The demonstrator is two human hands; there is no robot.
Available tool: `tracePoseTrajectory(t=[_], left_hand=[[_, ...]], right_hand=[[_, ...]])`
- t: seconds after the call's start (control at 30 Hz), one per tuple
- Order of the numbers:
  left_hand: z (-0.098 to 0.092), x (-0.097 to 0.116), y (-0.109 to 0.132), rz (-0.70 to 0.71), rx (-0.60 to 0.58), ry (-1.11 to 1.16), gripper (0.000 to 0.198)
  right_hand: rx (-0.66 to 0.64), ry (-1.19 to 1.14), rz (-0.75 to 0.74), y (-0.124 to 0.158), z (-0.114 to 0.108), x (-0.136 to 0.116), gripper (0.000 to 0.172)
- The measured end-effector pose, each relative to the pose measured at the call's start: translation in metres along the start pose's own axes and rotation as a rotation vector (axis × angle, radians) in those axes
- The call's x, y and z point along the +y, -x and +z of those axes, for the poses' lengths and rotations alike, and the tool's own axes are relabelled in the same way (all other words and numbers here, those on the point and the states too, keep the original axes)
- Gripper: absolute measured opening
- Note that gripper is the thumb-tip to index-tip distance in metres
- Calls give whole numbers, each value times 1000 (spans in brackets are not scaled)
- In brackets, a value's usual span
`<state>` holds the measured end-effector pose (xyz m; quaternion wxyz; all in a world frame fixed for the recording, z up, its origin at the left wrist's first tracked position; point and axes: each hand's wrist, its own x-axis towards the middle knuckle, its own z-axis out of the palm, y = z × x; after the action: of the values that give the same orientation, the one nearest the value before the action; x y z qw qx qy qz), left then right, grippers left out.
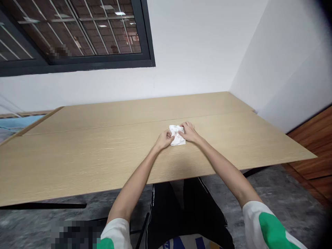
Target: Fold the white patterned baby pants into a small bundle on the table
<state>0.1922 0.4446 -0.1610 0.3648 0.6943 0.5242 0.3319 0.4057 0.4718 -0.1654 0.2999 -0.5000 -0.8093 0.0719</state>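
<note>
A small white folded cloth (177,137) with faint printed marks lies on the wooden tabletop (103,152), near its front edge. At the cloth's left side, my left hand (165,139) has its fingers curled in and its thumb against the edge. My right hand (190,132) grips the upper right corner, the thumb resting across the top of the cloth and the fingers bent over its far side. Both hands rest low at the table surface. Part of the cloth's edges is hidden under the fingers.
A seam runs along the table's length. Behind it stand a white wall (192,45) and a dark-framed window (153,58) with bars. Wooden panelling (316,148) is at the right, and something light blue (20,122) lies beyond the left end. My legs are under the front edge.
</note>
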Motion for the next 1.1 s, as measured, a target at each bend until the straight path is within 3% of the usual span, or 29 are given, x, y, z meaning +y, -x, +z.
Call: tracePoseTrajectory(t=[0.1, 0.2, 0.27, 0.33, 0.4, 0.47, 0.6, 0.7, 0.8, 0.93, 1.03, 1.1], left_hand=[[18, 14, 8, 30, -109, 177, 35], [39, 35, 25, 71, -250, 333, 45], [50, 51, 41, 112, -439, 468, 48], [58, 67, 57, 167, -699, 571, 47], [62, 78, 70, 208, -930, 605, 43], [62, 84, 77, 221, -1060, 589, 40], [63, 86, 74, 254, -1046, 469, 45], [73, 98, 73, 319, -1050, 384, 45], [93, 129, 88, 394, -1103, 258, 42], [128, 174, 121, 556, -1016, 24, 60], [153, 187, 140, 708, -886, -61, 74], [165, 187, 147, 750, -819, -83, 66]], right_hand=[[-20, -60, 52, 21, -26, -7, 16], [-39, -205, 146, 61, -70, -15, 14], [-35, -273, 196, 102, -108, -23, 18], [-50, -321, 244, 153, -148, -32, 23], [-9, -373, 385, 209, -182, -40, 27], [107, -436, 593, 262, -207, -47, 31], [424, -658, 1065, 334, -220, -51, 37], [508, -738, 1213, 350, -209, -48, 39], [588, -783, 1269, 349, -192, -47, 43], [567, -870, 1185, 343, -180, -49, 53], [503, -903, 1087, 341, -181, -53, 57], [473, -916, 1045, 342, -183, -56, 64]])
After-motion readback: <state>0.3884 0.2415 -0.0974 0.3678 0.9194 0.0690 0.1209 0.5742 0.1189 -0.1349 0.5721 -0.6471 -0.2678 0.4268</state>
